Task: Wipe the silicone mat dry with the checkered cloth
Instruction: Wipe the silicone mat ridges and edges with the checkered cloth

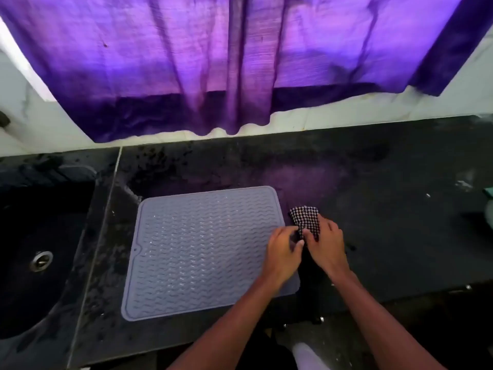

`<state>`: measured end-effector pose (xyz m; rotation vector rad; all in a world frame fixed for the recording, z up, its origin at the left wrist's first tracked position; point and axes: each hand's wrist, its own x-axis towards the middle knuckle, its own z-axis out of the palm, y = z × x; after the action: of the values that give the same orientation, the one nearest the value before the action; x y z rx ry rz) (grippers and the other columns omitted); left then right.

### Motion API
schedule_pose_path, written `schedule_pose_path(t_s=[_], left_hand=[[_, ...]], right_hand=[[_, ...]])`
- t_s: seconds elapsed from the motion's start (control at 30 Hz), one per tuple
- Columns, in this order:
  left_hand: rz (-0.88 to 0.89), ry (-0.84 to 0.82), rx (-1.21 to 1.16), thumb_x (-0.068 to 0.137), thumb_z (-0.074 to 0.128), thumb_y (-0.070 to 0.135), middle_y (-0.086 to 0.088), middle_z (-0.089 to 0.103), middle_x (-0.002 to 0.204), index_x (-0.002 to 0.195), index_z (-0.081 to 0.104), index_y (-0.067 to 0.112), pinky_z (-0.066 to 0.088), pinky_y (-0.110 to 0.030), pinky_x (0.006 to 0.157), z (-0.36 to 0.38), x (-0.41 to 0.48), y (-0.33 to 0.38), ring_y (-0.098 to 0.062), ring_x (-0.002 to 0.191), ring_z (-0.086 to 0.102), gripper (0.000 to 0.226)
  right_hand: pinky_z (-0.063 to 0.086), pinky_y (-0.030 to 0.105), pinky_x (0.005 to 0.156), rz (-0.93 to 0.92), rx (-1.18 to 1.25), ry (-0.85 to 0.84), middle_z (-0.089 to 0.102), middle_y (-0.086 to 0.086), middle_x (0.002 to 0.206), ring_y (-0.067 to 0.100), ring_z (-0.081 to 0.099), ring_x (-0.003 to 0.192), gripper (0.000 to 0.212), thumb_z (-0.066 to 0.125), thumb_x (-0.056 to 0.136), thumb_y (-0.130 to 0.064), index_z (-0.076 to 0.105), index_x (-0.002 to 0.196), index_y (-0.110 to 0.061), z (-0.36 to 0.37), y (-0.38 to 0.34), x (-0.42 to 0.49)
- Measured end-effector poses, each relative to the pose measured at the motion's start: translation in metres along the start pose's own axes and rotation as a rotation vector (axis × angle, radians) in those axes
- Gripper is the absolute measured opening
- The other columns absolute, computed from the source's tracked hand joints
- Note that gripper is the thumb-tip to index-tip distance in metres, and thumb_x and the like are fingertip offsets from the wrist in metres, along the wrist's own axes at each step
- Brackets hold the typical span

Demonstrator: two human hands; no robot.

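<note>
A grey silicone mat (202, 249) with wavy ridges lies flat on the dark counter, with water droplets glinting on its surface. Just off its right edge sits a folded black-and-white checkered cloth (305, 217). My right hand (324, 243) covers the cloth's near end, its thumb and fingers curled onto the fabric. My left hand (284, 251) lies over the mat's right edge, its fingertips meeting the cloth's near left corner. The lower part of the cloth is hidden under both hands.
A dark sink (40, 252) with a metal drain lies to the left of the mat. A purple curtain (213, 62) hangs over the back wall. The dark counter (400, 209) stretches right, where a greenish object (488, 201) shows at the frame edge.
</note>
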<state>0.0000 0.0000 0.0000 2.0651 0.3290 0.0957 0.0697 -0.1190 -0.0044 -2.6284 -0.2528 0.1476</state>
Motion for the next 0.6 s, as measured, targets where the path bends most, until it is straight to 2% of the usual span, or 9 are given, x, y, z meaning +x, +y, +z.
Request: schedule_pose_path(t_s=[0.1, 0.2, 0.3, 0.4, 0.5, 0.6], left_hand=[[-0.138, 0.009, -0.062, 0.096, 0.066, 0.018, -0.013, 0.063, 0.125, 0.135, 0.059, 0.007, 0.049, -0.043, 0.102, 0.014, 0.020, 0.015, -0.028, 0.112, 0.062, 0.041], [-0.247, -0.024, -0.058, 0.098, 0.063, 0.019, -0.012, 0.061, 0.130, 0.138, 0.055, 0.007, 0.047, -0.042, 0.105, 0.021, 0.032, 0.023, -0.028, 0.118, 0.060, 0.043], [-0.311, 0.006, -0.082, 0.099, 0.063, 0.023, -0.007, 0.063, 0.128, 0.140, 0.054, 0.011, 0.049, -0.042, 0.102, 0.025, 0.039, 0.025, -0.025, 0.115, 0.062, 0.043], [-0.465, 0.044, -0.180, 0.097, 0.065, 0.029, -0.003, 0.067, 0.122, 0.139, 0.055, 0.017, 0.051, -0.036, 0.099, 0.028, 0.048, 0.025, -0.019, 0.111, 0.064, 0.045], [-0.602, 0.124, -0.445, 0.098, 0.066, 0.027, 0.001, 0.071, 0.115, 0.129, 0.061, 0.022, 0.051, -0.021, 0.089, 0.018, 0.051, 0.030, -0.012, 0.106, 0.067, 0.032], [-0.664, 0.168, -0.690, 0.097, 0.069, 0.027, 0.002, 0.076, 0.106, 0.118, 0.070, 0.014, 0.054, -0.018, 0.084, -0.001, 0.046, 0.028, -0.009, 0.100, 0.070, 0.025]], right_hand=[[0.046, 0.045, 0.094, 0.059, 0.097, -0.067, 0.059, 0.011, 0.119, 0.031, 0.052, 0.112, 0.051, 0.051, 0.087, -0.046, 0.048, 0.128, -0.016, -0.008, 0.013, 0.016], [0.046, 0.036, 0.088, 0.119, 0.195, -0.099, 0.061, 0.009, 0.117, 0.026, 0.055, 0.110, 0.044, 0.062, 0.090, -0.034, 0.051, 0.127, -0.013, -0.018, 0.010, 0.020], [0.042, 0.028, 0.080, 0.152, 0.285, -0.136, 0.064, 0.008, 0.110, 0.021, 0.060, 0.098, 0.043, 0.066, 0.089, -0.027, 0.054, 0.126, -0.010, -0.022, 0.010, 0.024], [0.048, 0.029, 0.086, 0.224, 0.433, -0.162, 0.067, 0.003, 0.112, 0.015, 0.063, 0.098, 0.043, 0.069, 0.087, -0.030, 0.058, 0.126, -0.014, -0.022, 0.005, 0.027], [0.054, 0.033, 0.083, 0.194, 0.560, -0.216, 0.072, -0.010, 0.100, 0.006, 0.067, 0.093, 0.024, 0.067, 0.087, -0.034, 0.067, 0.110, -0.026, -0.020, -0.003, 0.021], [0.054, 0.032, 0.082, 0.121, 0.664, -0.254, 0.073, -0.015, 0.096, 0.003, 0.067, 0.092, 0.017, 0.066, 0.089, -0.032, 0.069, 0.105, -0.029, -0.022, -0.021, 0.011]])
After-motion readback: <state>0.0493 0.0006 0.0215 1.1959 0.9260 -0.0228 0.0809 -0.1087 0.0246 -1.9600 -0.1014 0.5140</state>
